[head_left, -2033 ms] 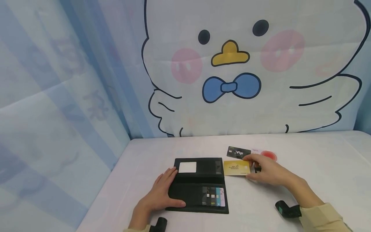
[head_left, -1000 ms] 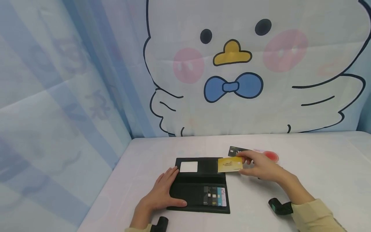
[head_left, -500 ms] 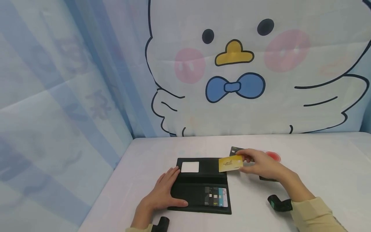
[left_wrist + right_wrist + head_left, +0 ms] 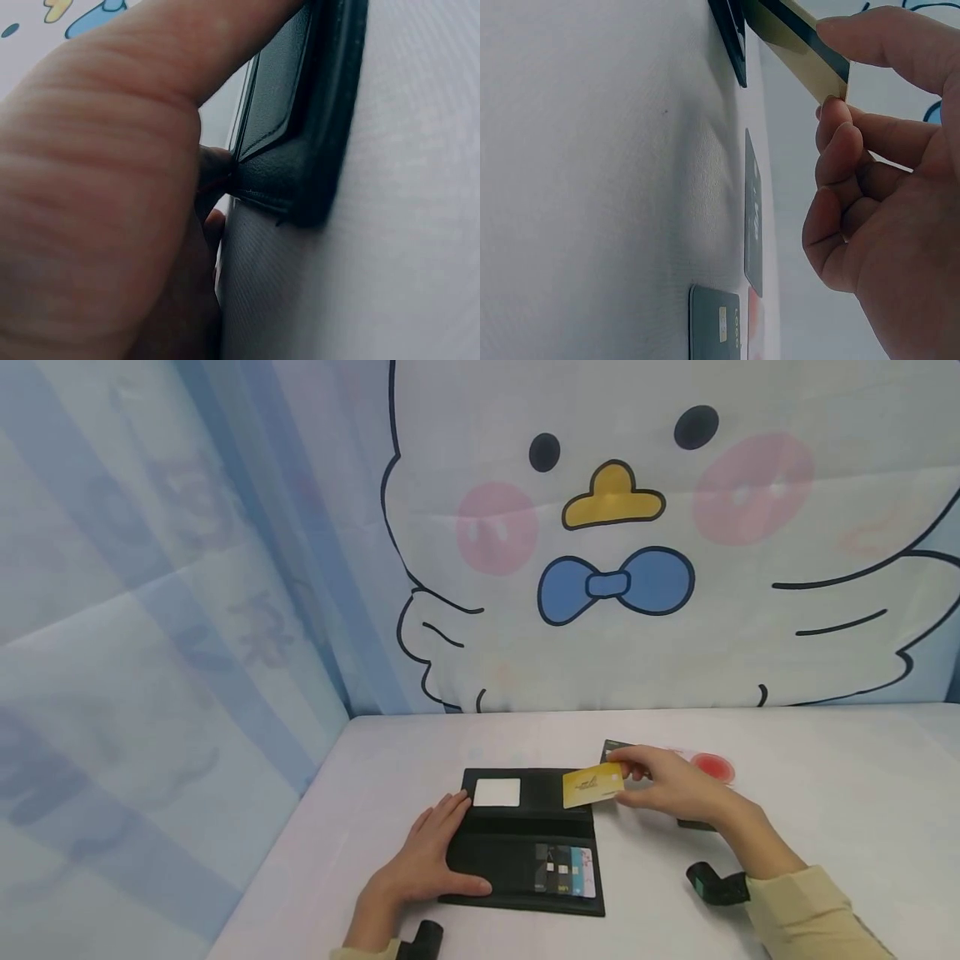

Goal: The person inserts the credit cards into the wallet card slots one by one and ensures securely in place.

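Wallet (image 4: 501, 858) open on the table (image 4: 660, 902). Near half: overlapping row of cards (image 4: 564, 870) tucked in at the right end. Left hand (image 4: 431, 860) at the wallet's left edge, fingers out straight, thumb resting on the near half, nothing gripped; steadying it, I'd say. Dark card (image 4: 696, 825) right of the wallet, mostly behind the right wrist. Far half: white panel (image 4: 497, 792) toward the left; right end covered by the yellow card (image 4: 588, 785), tilted over it, contact unclear to me. Right hand (image 4: 667, 787) pinches that card's right end, fingers closed to its thickness. To slot it, I'd square it to the wallet, dip the leading edge, push level, left thumb pinning. Beyond, far right of the wallet: black card (image 4: 615, 746), red-dot card (image 4: 712, 767).
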`<state>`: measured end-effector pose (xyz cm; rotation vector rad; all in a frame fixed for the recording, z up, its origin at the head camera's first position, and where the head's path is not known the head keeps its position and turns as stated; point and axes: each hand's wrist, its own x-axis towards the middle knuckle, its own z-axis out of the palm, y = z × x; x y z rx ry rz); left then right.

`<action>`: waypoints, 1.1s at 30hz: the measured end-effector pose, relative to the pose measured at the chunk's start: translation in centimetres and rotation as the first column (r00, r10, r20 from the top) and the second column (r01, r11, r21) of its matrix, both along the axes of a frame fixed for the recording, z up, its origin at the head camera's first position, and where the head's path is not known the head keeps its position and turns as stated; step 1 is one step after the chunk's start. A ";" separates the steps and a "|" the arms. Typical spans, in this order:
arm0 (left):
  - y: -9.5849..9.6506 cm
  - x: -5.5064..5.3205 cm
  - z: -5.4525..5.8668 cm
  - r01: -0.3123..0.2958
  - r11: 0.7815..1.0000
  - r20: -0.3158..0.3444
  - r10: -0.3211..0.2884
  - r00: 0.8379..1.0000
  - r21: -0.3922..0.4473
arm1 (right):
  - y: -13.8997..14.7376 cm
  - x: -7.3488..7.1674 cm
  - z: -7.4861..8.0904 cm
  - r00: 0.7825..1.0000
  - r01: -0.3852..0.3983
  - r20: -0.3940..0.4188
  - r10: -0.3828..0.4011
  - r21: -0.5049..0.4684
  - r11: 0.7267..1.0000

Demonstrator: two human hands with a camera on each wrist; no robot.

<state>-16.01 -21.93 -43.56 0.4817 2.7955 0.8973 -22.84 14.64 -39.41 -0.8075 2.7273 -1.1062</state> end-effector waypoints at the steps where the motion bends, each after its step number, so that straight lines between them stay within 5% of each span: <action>1: 0.0 0.0 0.0 -0.001 1.000 0.000 0.001 1.000 0.002 | 0.0 0.0 0.0 1.000 0.001 0.002 -0.001 0.002 1.000; 33: -0.1 0.1 0.2 0.004 1.000 0.005 -0.004 1.000 0.017 | -0.6 -0.4 0.4 0.998 0.000 0.055 -0.002 0.036 0.999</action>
